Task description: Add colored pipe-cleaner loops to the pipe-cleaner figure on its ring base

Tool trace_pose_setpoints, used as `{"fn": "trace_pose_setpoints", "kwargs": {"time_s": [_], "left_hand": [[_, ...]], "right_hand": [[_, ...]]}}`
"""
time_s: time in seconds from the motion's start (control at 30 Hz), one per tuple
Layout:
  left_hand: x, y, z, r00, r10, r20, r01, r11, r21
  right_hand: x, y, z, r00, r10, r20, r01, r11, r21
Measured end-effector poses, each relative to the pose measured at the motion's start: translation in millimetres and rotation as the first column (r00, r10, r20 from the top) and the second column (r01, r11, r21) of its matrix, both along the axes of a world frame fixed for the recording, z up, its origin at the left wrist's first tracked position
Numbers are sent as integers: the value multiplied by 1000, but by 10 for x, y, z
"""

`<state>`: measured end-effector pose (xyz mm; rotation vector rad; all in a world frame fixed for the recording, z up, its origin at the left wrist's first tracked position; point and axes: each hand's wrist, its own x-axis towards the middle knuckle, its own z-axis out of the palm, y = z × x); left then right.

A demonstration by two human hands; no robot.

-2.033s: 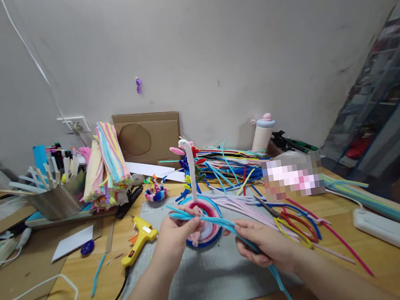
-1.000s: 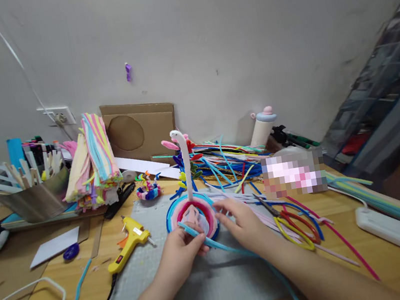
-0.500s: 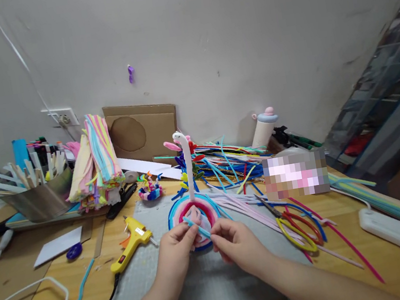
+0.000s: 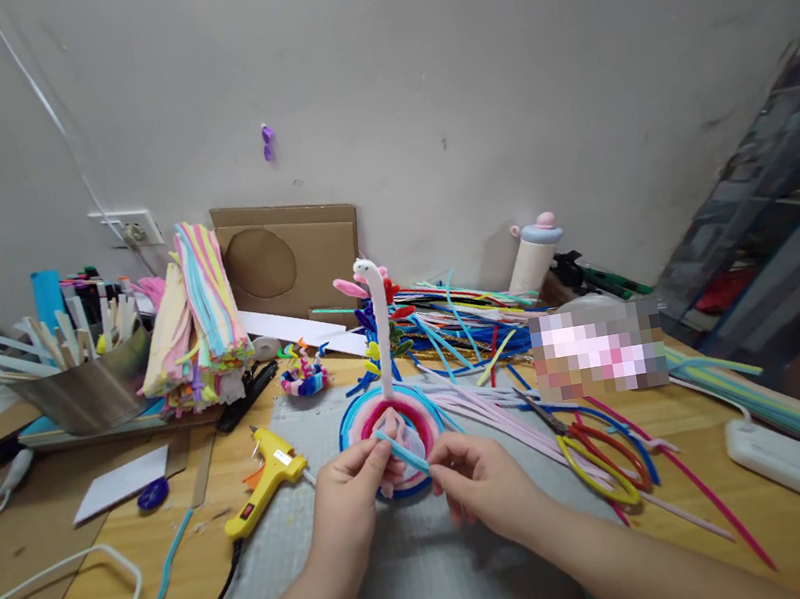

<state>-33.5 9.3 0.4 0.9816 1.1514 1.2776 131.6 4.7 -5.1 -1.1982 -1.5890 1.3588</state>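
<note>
Both hands have been brought close together over the past two seconds: the right hand (image 4: 478, 479) was held well out to the right, and now only a short span of light-blue stem (image 4: 404, 453) is left between it and the left hand (image 4: 352, 499).

By size, the wooden counter (image 4: 795, 541) comes first, then the grey mat (image 4: 421, 580), probably laid to shield the wood. On its far half the coiled disc (image 4: 348, 427) is set, ringed in blue, pink and white, with a white upright figure (image 4: 383, 348) rising at its far side. Glue gun (image 4: 264, 487) and scissors (image 4: 550, 420) are placed left and right, perhaps so that each can be reached easily while the middle is worked in. Smallest, the light-blue stem is held just above the disc's near part; it is pinched by the left thumb and fingers and by the right fingertips, presumably so that its bend can be controlled.

On the glue gun a small white label (image 4: 282, 456) is seen, but its print cannot be read; no brand is made out.
</note>
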Motion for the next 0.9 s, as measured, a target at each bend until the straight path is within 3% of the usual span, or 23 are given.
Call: {"fn": "trace_pose_setpoints", "kwargs": {"time_s": [0.23, 0.47, 0.57, 0.67, 0.73, 0.8, 0.9], "left_hand": [[-3, -2, 16, 999, 5, 38, -5, 1000, 0], [6, -10, 41, 1000, 12, 16, -12, 1000, -5], [27, -34, 69, 999, -32, -32, 33, 999, 33], [64, -70, 75, 984, -105, -141, 122, 985, 121], [87, -88, 55, 971, -130, -203, 165, 972, 169], [101, -95, 24, 973, -159, -170, 186, 971, 152], [107, -91, -10, 972, -233, 37, 231, 972, 46]], "right_hand": [[46, 21, -17, 995, 9, 103, -21, 993, 115], [92, 52, -25, 987, 40, 156, -56, 994, 99], [60, 30, 28, 994, 80, 77, -80, 997, 4], [7, -12, 67, 985, 137, -105, -148, 983, -110], [-17, -36, 71, 973, 161, -166, -181, 977, -114], [-23, -48, 74, 967, 170, -187, -192, 976, -107], [-8, -54, 111, 944, 144, -298, -208, 959, -193]]}}
